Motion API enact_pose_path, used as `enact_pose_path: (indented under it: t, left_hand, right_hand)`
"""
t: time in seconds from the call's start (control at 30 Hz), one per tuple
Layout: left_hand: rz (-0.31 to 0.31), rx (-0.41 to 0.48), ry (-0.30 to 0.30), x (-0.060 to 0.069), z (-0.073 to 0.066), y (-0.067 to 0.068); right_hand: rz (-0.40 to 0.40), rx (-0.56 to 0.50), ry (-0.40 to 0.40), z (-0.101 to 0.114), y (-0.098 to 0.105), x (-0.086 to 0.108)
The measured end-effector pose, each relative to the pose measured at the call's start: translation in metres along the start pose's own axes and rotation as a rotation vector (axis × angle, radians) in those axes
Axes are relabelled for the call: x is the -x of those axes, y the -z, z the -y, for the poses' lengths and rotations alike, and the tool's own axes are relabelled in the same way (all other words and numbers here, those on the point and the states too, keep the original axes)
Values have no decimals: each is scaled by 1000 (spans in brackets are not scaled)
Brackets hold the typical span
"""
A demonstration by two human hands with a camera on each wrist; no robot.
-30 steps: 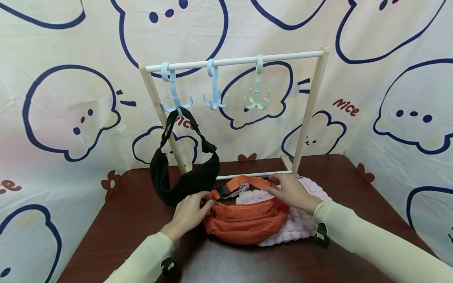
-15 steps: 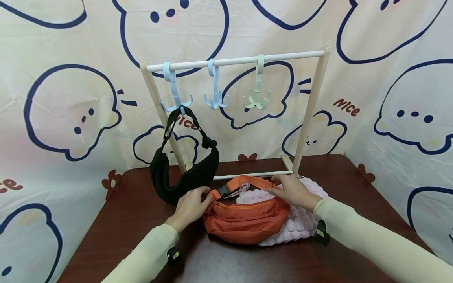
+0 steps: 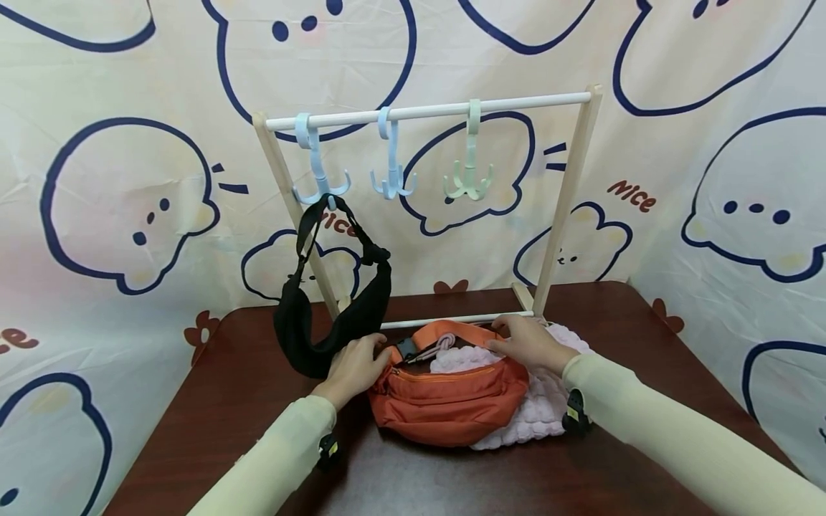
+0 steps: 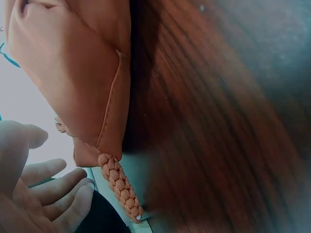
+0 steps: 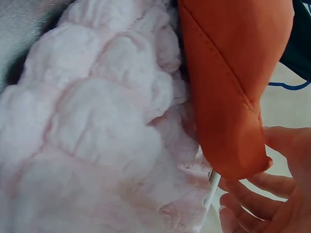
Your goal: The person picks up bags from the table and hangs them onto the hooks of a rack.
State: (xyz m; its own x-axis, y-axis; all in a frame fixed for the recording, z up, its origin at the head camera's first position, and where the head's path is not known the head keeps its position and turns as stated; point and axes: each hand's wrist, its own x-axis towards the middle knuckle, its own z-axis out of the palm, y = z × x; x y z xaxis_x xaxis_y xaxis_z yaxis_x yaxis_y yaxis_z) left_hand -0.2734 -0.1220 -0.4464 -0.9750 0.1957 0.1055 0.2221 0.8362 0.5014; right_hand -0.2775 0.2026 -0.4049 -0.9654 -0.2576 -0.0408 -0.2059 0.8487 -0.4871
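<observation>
An orange waist bag (image 3: 445, 401) lies on the table, partly over a pale pink, puffy quilted bag (image 3: 548, 408). At its left end is my left hand (image 3: 355, 367), fingers loosely bent, with nothing between thumb and fingers; its back is close to the black sling bag (image 3: 329, 330). The left wrist view shows a braided orange zip pull (image 4: 119, 187) beside those fingers. My right hand (image 3: 532, 345) holds the waist bag's right end by the orange strap (image 3: 461, 330), though its fingertips (image 5: 228, 213) are partly hidden behind the bag (image 5: 233, 82) in the right wrist view.
Behind stands a rack with a white bar (image 3: 426, 112) and wooden legs. Two blue hooks (image 3: 391, 165) and a green hook (image 3: 469, 161) hang from the bar. The black bag hangs by its strap from the leftmost hook. A cartoon-print cloth (image 3: 710, 57) surrounds the dark brown table (image 3: 239, 401).
My left hand has shifted slightly rightward and away from me along the waist bag's left end. The black bag has swung and turned slightly. My right hand has barely moved.
</observation>
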Motion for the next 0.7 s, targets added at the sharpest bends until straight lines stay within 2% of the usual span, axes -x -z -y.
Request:
enact_pose_path:
  t: [0.3, 0.53, 0.7]
  left_hand:
    - [50, -14, -7, -12, -5, -4]
    - [90, -100, -4, -22, -11, -8]
    - [129, -115, 11, -25, -15, -9]
  right_hand:
    - [-5, 32, 30, 0, -2, -10]
    - [-13, 29, 25, 0, -4, -16]
    - [-11, 50, 9, 1, -4, -19]
